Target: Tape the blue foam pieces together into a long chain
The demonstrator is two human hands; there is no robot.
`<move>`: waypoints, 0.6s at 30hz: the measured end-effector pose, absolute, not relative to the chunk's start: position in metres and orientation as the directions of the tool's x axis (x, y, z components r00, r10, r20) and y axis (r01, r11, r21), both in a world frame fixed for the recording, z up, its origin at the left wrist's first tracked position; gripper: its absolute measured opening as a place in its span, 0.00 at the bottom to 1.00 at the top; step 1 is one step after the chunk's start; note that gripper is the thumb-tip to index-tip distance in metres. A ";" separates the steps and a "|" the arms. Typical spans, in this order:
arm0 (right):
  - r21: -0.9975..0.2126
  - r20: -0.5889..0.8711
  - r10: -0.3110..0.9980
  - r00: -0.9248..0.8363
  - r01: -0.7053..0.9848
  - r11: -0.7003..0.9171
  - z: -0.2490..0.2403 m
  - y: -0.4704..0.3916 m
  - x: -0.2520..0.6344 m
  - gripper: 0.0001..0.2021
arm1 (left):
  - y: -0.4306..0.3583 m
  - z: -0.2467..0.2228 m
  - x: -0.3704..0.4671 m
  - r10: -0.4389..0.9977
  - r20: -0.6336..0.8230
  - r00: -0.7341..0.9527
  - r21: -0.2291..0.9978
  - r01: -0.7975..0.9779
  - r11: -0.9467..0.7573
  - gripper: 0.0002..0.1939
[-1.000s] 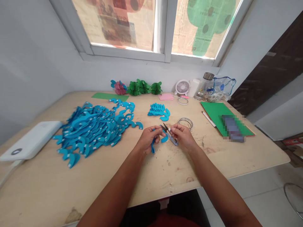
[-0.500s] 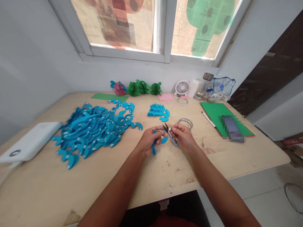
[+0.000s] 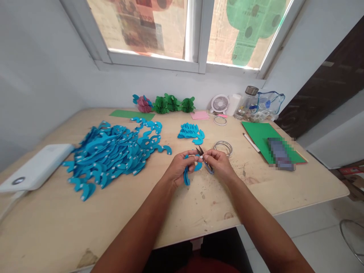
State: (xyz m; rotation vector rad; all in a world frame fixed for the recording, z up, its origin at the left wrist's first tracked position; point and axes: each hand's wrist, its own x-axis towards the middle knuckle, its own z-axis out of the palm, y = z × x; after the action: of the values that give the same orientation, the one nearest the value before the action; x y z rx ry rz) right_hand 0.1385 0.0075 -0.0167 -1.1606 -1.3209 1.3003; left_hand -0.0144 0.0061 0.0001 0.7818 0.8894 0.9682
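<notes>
My left hand (image 3: 182, 167) is closed around some curved blue paper pieces (image 3: 186, 176), which hang below its fingers. My right hand (image 3: 219, 162) holds small snips (image 3: 209, 167), their dark blades pointing up and to the left. Between the fingertips of both hands is a tiny white piece (image 3: 201, 157); the hands nearly touch there. Behind them lies a small stack of blue pieces (image 3: 189, 131). A large heap of blue paper pieces (image 3: 113, 155) with white tabs spreads over the table's left half.
A white power bank (image 3: 36, 167) lies at the left. Metal rings (image 3: 223, 148) rest behind my right hand. Paper ornaments (image 3: 172, 103), a fan (image 3: 220, 104) and a glass bottle (image 3: 247, 102) line the wall. Green sheets (image 3: 257, 138) and a phone (image 3: 280, 153) lie right.
The fingertips of both hands have come closer together, with the white piece now between them. The whole view has shifted slightly.
</notes>
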 end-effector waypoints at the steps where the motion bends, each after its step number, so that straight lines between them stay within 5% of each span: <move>1: -1.000 -0.007 0.991 -0.134 0.018 -0.005 -0.018 0.008 0.139 0.10 | 0.006 0.000 -0.014 0.918 -0.268 0.291 0.865 -0.348 0.363 0.18; 18: -0.999 -0.006 0.992 -0.127 0.049 0.000 -0.020 0.008 0.138 0.09 | 0.007 0.000 -0.015 0.930 -0.272 0.246 0.876 -0.337 0.345 0.20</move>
State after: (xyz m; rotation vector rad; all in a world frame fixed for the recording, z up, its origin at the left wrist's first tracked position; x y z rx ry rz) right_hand 0.1383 0.0084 -0.0197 -1.1851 -1.3381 1.2814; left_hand -0.0145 0.0065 0.0002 0.7878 0.9307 0.9987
